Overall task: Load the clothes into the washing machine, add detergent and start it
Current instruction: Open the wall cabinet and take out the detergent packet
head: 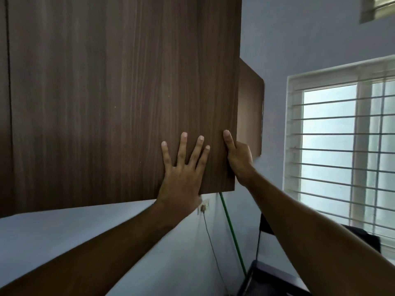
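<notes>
A dark wood wall cabinet fills the upper left, and its right door (pixel 136 99) stands slightly ajar from the cabinet side behind it. My left hand (pixel 183 174) presses flat on the door's lower right part, fingers spread. My right hand (pixel 237 157) grips the door's right edge, thumb on the front and fingers wrapped behind it. No clothes, detergent or washing machine show in this view.
A barred window (pixel 342 150) is on the right wall. Below the cabinet a wall socket (pixel 204 207) with a hanging cable, a green pole (pixel 232 233) and a dark object (pixel 263 276) at the bottom edge stand against the white wall.
</notes>
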The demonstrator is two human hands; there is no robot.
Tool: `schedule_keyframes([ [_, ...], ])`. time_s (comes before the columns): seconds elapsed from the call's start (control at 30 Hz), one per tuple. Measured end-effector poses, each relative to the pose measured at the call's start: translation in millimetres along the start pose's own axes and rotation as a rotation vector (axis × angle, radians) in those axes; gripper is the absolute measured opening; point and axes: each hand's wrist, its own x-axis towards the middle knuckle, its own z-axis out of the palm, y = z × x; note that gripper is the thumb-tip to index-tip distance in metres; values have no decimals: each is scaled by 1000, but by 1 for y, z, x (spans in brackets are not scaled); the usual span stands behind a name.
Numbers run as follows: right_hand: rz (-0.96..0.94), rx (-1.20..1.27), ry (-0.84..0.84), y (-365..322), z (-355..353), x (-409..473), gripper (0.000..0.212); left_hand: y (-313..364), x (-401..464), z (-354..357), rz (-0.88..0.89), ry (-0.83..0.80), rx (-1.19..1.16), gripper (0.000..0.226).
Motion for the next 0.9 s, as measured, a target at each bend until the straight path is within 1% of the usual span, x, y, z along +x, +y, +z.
schedule_keyframes([
  [0.1,-41,-28,43,-12,-15,-16,61,24,10,-27,-78,36,-189,128],
  [0.17,-77,-61,70,-24,-27,-31,58,40,15,-46,-138,57,-260,129],
  [0.33,-189,-65,108,-53,-56,-73,55,75,-6,-82,-184,146,-329,132],
  [0.4,-237,-79,138,-64,-63,-89,59,91,-20,-95,-193,147,-347,134],
  [0.5,-274,-101,175,-86,-70,-119,66,108,-39,-117,-252,148,-368,136],
  [0.57,-308,-103,205,-102,-74,-141,61,113,-51,-133,-296,181,-374,132],
  [0.63,-351,-105,233,-119,-76,-165,53,116,-64,-152,-338,223,-359,122],
  [0.73,-414,-96,259,-140,-75,-193,48,113,-82,-176,-392,283,-349,106],
  [0.8,-440,-97,266,-150,-73,-206,47,107,-93,-188,-379,293,-364,105],
  [0.9,-435,-108,281,-161,-72,-218,47,100,-103,-201,-355,247,-349,109],
])
